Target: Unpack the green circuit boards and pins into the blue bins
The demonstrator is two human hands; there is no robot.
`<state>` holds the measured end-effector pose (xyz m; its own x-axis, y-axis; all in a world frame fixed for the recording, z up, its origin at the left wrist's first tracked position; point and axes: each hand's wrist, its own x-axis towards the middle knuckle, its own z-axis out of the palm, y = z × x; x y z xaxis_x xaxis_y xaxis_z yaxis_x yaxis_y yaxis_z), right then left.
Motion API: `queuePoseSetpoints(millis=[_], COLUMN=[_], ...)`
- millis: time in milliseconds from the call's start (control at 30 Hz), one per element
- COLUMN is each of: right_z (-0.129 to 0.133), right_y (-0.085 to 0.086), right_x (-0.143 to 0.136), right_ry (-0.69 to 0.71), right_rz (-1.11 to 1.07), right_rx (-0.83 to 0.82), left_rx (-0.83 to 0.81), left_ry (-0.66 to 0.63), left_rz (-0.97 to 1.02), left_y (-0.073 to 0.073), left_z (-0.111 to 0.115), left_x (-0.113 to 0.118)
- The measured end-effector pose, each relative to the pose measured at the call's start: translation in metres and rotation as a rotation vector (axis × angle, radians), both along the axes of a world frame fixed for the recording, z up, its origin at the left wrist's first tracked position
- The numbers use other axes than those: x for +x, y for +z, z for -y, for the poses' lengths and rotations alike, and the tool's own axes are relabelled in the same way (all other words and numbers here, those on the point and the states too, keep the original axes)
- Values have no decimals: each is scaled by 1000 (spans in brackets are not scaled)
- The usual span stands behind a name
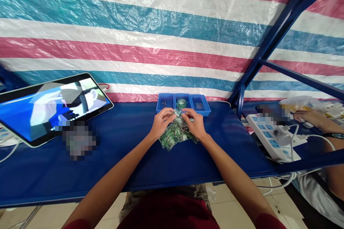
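Note:
My left hand [163,121] and my right hand [195,123] come together over the blue table. Between their closed fingertips is a small clear plastic packet [178,114] with greenish marking, pinched from both sides. What is inside this packet is too small to make out. Below and between the hands lies a pile of similar green-and-clear packets [173,136], some showing thin metallic pieces. Just beyond my fingers stands a blue three-part tray [206,111]. Its left part holds a few small dark pieces, its middle part green packets, and its right part small items I cannot identify.
A tablet [53,107] playing video leans at the left, beside a blurred-out item [79,141]. To the right, past a blue metal frame [240,102], lies a white power strip [271,139] with cables. Another person's hand [309,117] is at the far right. A striped sheet [161,35] hangs behind.

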<state>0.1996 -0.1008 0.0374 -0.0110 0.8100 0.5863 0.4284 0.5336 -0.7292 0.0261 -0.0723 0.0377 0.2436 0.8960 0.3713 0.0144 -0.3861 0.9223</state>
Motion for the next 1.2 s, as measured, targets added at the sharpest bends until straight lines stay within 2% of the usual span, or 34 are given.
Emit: queuePoseSetpoints(millis=[167,333,567,767,867,1033,1200], right_z=[1,-1,-2,-2,-2,-1,-2], right_y=[2,2,1,2,0,-1,0], right_x=[2,2,1,-1,-1,0,1], right_ry=[27,60,31,-8,-29,16,106], right_rz=[46,129,138,110,82,2,74], right_rx=[58,155,161,88,47,-15,62], left_rx=[-116,-191,-201,-58,-60,-121,-166], left_ry=[-34,-73,-105,-77,-90,-66,-60], left_rz=[164,257,168,100,52,88,164], left_y=[4,1,-1,1,3,5,5], left_z=[1,-3,-2,-1,1,2,3], left_x=[2,3,2,-1,0,2,3])
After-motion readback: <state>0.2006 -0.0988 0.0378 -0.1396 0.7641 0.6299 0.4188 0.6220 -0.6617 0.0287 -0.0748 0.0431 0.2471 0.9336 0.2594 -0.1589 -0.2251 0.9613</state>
